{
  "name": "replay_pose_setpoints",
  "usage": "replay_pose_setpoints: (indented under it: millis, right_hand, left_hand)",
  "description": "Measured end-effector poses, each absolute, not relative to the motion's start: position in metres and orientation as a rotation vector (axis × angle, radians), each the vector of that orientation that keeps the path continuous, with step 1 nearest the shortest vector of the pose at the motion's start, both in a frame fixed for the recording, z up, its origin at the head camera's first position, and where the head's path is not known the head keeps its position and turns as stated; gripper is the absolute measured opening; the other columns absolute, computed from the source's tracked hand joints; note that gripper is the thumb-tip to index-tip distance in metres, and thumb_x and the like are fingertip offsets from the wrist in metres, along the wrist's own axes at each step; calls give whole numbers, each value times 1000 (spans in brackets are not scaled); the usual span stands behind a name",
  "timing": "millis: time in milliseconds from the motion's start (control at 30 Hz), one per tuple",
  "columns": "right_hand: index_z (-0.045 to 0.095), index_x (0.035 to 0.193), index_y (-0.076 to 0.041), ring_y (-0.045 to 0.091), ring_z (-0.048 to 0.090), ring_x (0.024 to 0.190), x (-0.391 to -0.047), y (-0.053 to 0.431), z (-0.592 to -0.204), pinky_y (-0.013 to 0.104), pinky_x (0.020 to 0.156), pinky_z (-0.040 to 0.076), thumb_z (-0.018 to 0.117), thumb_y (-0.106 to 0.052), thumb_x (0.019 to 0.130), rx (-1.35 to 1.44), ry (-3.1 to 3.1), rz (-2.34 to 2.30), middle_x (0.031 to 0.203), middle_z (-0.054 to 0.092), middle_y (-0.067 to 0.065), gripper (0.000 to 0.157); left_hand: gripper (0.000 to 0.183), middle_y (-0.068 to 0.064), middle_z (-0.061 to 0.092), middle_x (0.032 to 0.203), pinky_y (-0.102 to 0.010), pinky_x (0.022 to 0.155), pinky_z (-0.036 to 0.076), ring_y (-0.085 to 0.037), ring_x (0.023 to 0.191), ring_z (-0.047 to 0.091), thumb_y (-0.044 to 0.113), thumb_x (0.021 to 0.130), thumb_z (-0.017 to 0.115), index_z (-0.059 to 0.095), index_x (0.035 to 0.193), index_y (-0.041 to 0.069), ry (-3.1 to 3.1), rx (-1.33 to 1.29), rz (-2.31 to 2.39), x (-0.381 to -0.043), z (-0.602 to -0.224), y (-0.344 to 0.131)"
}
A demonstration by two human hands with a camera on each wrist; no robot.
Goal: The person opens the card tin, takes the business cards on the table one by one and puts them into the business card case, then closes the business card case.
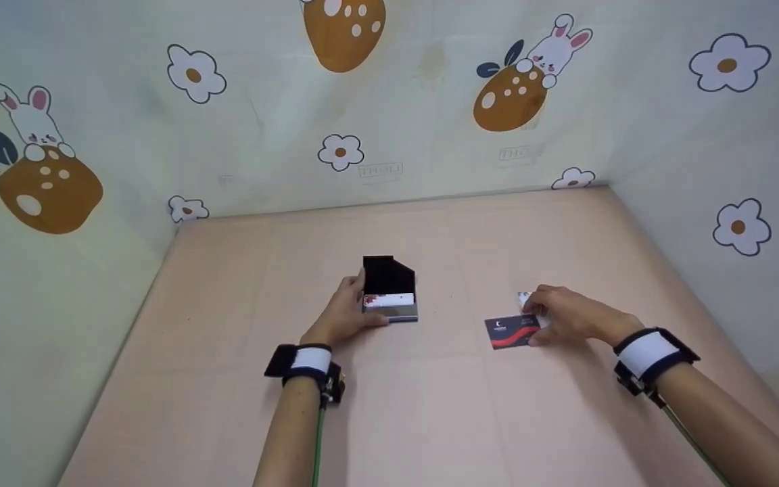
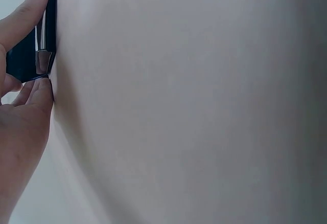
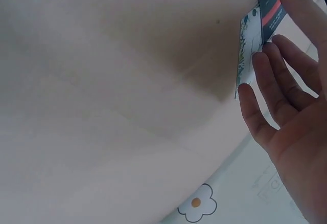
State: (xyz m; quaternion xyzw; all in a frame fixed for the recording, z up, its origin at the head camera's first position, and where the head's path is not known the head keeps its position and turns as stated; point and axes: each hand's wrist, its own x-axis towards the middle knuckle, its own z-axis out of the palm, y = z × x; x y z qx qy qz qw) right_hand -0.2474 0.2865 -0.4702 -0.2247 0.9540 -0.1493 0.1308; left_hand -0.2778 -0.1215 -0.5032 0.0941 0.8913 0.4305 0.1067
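Card holder point(image 1: 389, 277) in left hand, two cards under right hand

Left hand point(image 1: 343, 311): gripping the holder by its left side and near edge. Thumb lies along the near edge, fingers at the left side. Holder sits near the middle of the pink tabletop point(image 1: 423, 406), left of the two loose cards. Its black panel faces up, upper right corner cut at a slant. White strip with red print point(image 1: 389, 300) shows across the lower part, grey band below that. Can't tell whether the holder's underside is flat on the surface.

Right hand point(image 1: 569, 316): fingers bent and slightly apart, tips at the cards. Thumb touches the dark card point(image 1: 508, 333), which has a red wave and white lettering. Can't tell if it's a firm pinch or just contact.

White card point(image 3: 248, 45): leaf print along one side, edge to edge with the dark one or slightly overlapped; exact overlap unclear. From the head view the fingers cover most of it. Both are well apart from the holder.

Surroundings: strap on each wrist, left point(image 1: 312, 358) and right point(image 1: 648, 352). Wall covering point(image 1: 423, 122) printed with rabbits and flowers.
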Motion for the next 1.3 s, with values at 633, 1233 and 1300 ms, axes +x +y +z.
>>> replay_pose_setpoints:
  millis: [633, 1233, 1300]
  right_hand:
    - [71, 104, -2, 18, 55, 83, -230, 273, -488, 35, 78, 52, 81, -41, 77, -772, 3035, -282, 99, 63, 8, 49]
    - [70, 103, 0, 19, 54, 84, -233, 252, -490, 37, 79, 52, 81, -45, 75, -892, 3147, -273, 96, 60, 7, 53]
    - [70, 103, 0, 20, 55, 85, -235, 250, -488, 39, 80, 54, 81, -45, 75, -904, 3163, -278, 96, 61, 8, 54]
  left_hand:
    - [112, -21, 32, 157, -47, 126, 23, -38, 149, 30, 22, 78, 87, 13, 160, 7, 2632, 258, 1278, -278, -506, -124]
    - [112, -19, 29, 159, -46, 127, 20, -36, 151, 27, 22, 78, 87, 13, 161, 10, 2610, 243, 1306, -277, -505, -121]
    - [113, -19, 29, 160, -46, 127, 21, -36, 151, 27, 23, 78, 87, 13, 161, 9, 2616, 247, 1296, -278, -504, -120]
